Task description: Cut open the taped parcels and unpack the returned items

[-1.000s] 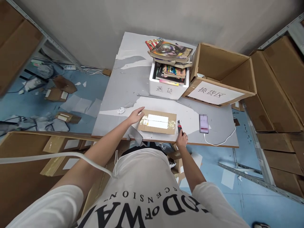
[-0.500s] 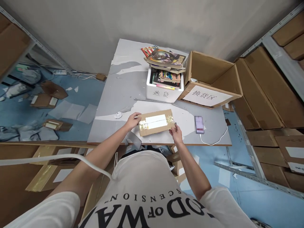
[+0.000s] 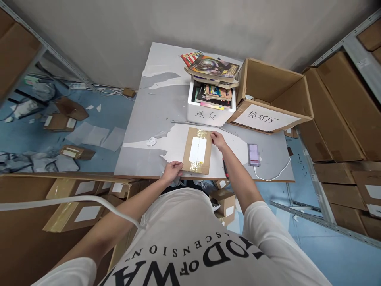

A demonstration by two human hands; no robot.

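Observation:
A flat cardboard parcel (image 3: 187,153) with a white label and shiny clear tape at both ends is at the table's front edge, its long side pointing away from me. My left hand (image 3: 173,171) pinches its near left corner. At the far right corner, my right hand (image 3: 218,140) grips the edge between thumb and fingers. Beside my right forearm lies a slim red and black tool (image 3: 225,168), partly covered by the arm; its kind is unclear. A phone (image 3: 254,155) with a white cable rests farther right.
Behind the parcel stand a white bin (image 3: 208,115) stacked with books (image 3: 214,68) and an open cardboard box (image 3: 278,91), both with handwritten signs. A crumpled paper (image 3: 151,141) lies on the table (image 3: 160,103). Shelves with boxes (image 3: 336,115) flank the right; an open carton of parcels is front left.
The parcel has turned from lying crosswise to pointing away from me. My left hand came nearer my body while my right hand moved farther off. The red and black tool has come into view.

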